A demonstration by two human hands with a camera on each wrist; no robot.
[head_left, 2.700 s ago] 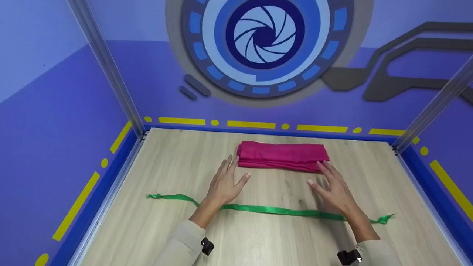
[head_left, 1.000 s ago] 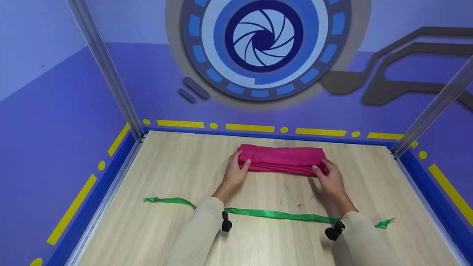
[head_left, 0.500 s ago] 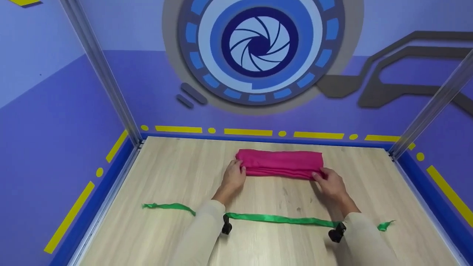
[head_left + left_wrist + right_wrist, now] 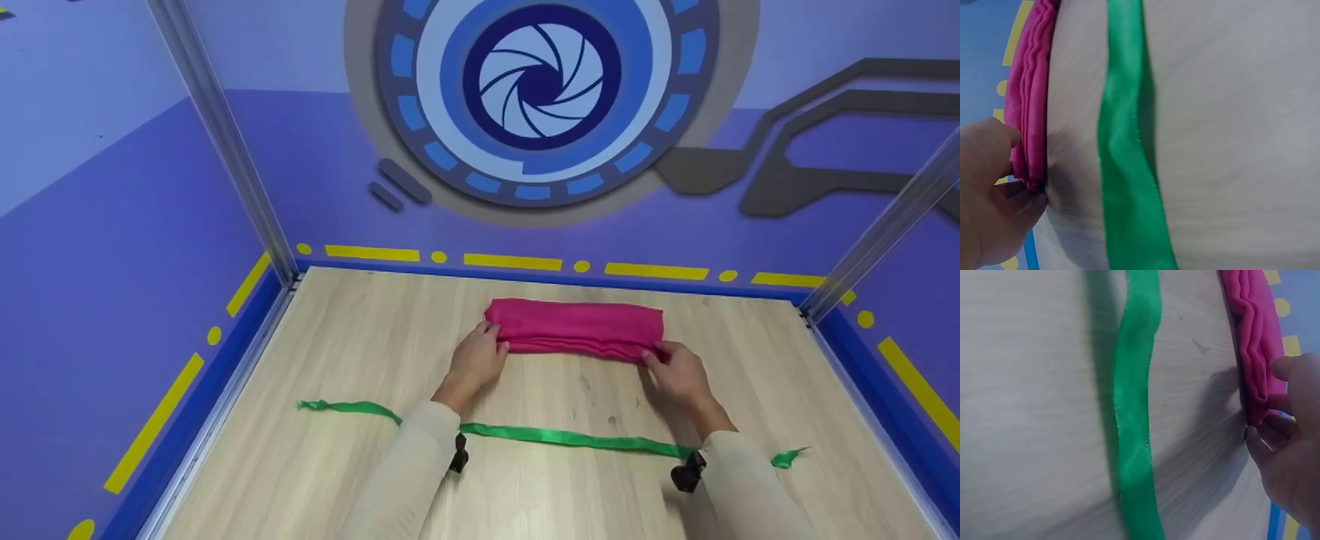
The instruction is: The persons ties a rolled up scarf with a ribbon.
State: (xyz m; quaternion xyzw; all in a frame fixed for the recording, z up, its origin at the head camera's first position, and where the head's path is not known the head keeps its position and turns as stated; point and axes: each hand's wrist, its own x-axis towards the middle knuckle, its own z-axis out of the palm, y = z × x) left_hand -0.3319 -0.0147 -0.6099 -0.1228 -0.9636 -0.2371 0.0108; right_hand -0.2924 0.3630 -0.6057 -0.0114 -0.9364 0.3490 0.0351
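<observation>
A folded magenta cloth (image 4: 577, 326) lies as a long flat bundle near the back of the table. My left hand (image 4: 478, 360) pinches its left end; in the left wrist view the thumb is on the cloth's front layers (image 4: 1030, 112) and the fingers curl at its end. My right hand (image 4: 681, 375) pinches the opposite end, thumb and fingers about the corner, as the right wrist view shows of the cloth (image 4: 1258, 354). Nearer to me a green ribbon (image 4: 562, 436) stretches across the table, passing beneath both forearms, which hide parts of it.
The wooden tabletop (image 4: 360, 480) is bounded by a blue back wall (image 4: 315, 172) and side walls with yellow marks. Metal posts (image 4: 225, 142) stand at the back corners. A small black camera (image 4: 459, 454) is on the left wrist and another (image 4: 688, 472) on the right.
From hovering with spread fingers beside the cloth, both hands have moved in and taken hold of its two ends. The cloth and ribbon stay roughly in place; the view shifts slightly.
</observation>
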